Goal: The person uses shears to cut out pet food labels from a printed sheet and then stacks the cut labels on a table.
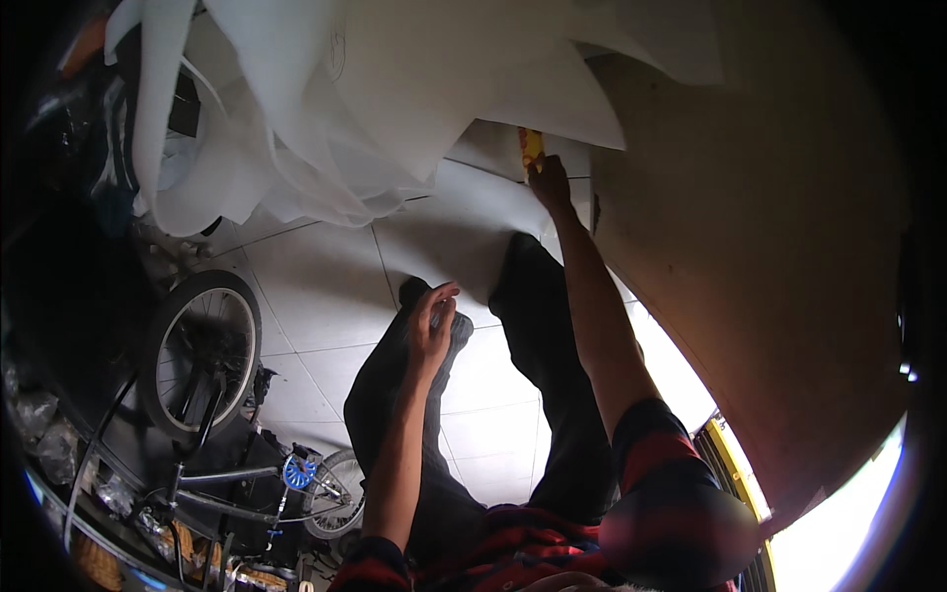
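Observation:
My right hand (549, 183) reaches far forward, its fingers wrapped round a narrow yellow thing with red marks (531, 146). What kind of thing it is I cannot make out. It is beneath the torn lower edge of a large white sheet (434, 79), against a shaded surface. Nothing is in my left hand (431, 326), which hovers above my left leg with the fingers stretched and the thumb apart. Several curled strips of the same white material (326, 187) hang down at the upper left.
A big brown board (750, 227) rises along my right side. On the left stands a bicycle (232, 476) with a black-tyred wheel (204, 350) and a blue chainring. Clear plastic bags (49, 434) lie at the far left. Pale tiles (296, 316) cover the floor round my feet.

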`<state>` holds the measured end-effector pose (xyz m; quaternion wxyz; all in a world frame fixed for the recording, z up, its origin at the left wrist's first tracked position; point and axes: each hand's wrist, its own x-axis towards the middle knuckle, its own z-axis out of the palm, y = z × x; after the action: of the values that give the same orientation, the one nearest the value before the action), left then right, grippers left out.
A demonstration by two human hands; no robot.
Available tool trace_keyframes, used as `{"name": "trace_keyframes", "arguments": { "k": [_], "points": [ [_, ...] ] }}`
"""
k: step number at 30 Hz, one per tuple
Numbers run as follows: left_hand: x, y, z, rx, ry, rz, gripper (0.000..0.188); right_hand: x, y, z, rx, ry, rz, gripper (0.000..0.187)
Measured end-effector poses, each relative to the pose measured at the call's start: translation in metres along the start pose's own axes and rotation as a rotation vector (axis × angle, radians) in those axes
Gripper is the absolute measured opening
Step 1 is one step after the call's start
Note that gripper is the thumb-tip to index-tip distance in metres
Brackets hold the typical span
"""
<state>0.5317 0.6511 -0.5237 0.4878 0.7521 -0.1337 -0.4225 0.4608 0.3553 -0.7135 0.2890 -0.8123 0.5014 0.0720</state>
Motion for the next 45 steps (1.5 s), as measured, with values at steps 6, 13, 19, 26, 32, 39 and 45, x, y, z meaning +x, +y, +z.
{"name": "trace_keyframes", "arguments": {
  "k": [6,13,19,26,32,39,45],
  "points": [
    [-0.082,0.061,-0.025,-0.101,-0.028,-0.291,0.029,-0.179,-0.069,-0.100,0.374,-0.066,0.180,0.027],
    [-0.108,0.262,-0.002,-0.165,-0.158,-0.346,0.064,-0.371,-0.183,-0.349,0.902,-0.130,0.087,0.022],
    [-0.118,0.466,0.004,-0.429,-0.362,-0.188,0.032,-0.383,-0.241,-0.522,0.809,-0.113,-0.369,0.023],
    [-0.091,0.598,0.038,-0.290,-0.285,0.185,0.038,-0.315,-0.234,-0.628,0.981,0.057,-0.317,0.046],
    [-0.044,0.652,0.072,-0.211,-0.499,0.403,0.044,-0.248,-0.254,-0.695,1.185,0.104,-0.354,0.062],
    [0.070,0.689,0.104,0.075,-0.569,0.758,0.049,-0.143,-0.274,-0.721,1.197,0.257,-0.212,0.047],
    [0.186,0.717,0.090,0.358,-0.348,0.832,0.042,-0.073,-0.290,-0.742,1.178,0.382,0.033,0.047]
  ]
}}
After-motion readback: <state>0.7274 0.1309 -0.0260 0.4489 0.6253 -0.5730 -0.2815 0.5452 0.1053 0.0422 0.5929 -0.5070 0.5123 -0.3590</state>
